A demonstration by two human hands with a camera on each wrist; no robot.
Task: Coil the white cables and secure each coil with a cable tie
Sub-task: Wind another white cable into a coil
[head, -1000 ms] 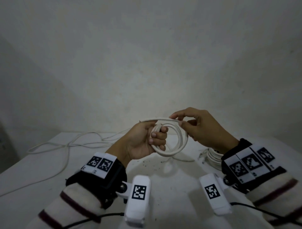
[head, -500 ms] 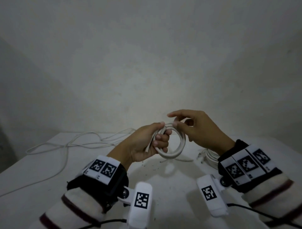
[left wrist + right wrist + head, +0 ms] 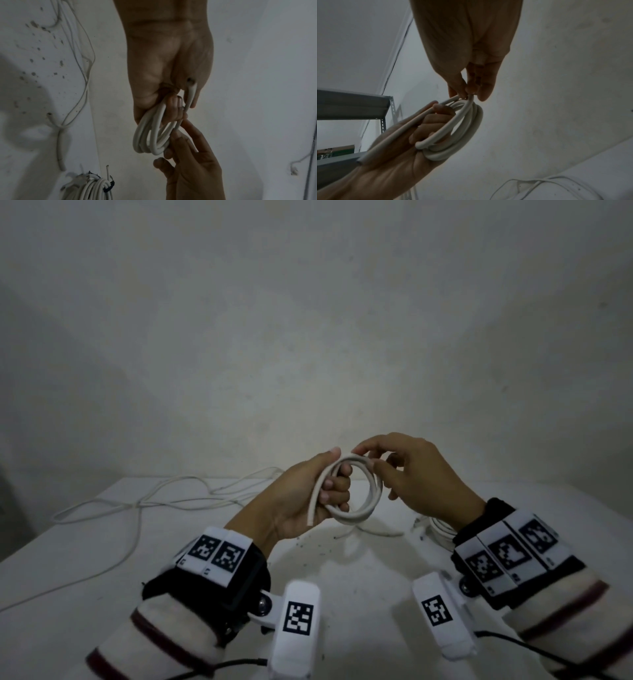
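Observation:
A small coil of thick white cable (image 3: pixel 363 508) (image 3: pixel 150 140) (image 3: pixel 462 128) is held up above the white table (image 3: pixel 359 570). My left hand (image 3: pixel 308 494) (image 3: pixel 168 75) grips one side of the coil, fingers curled through the loops, and a cut end of the cable lies across its palm. My right hand (image 3: pixel 404 474) (image 3: pixel 471 75) pinches the top of the coil between thumb and fingertips. No cable tie is on this coil.
Thin loose white cables (image 3: pixel 144 508) trail over the table's left part. A coiled white cable bound with a black tie (image 3: pixel 92 188) (image 3: pixel 442 529) lies by my right wrist. A short white cable piece (image 3: pixel 60 146) lies beneath the hands. A grey metal shelf (image 3: pixel 351 102) stands at the left.
The last straight end of the cable has been brought into the coil. My right hand has shifted along the top of the loops, and both hands have risen slightly.

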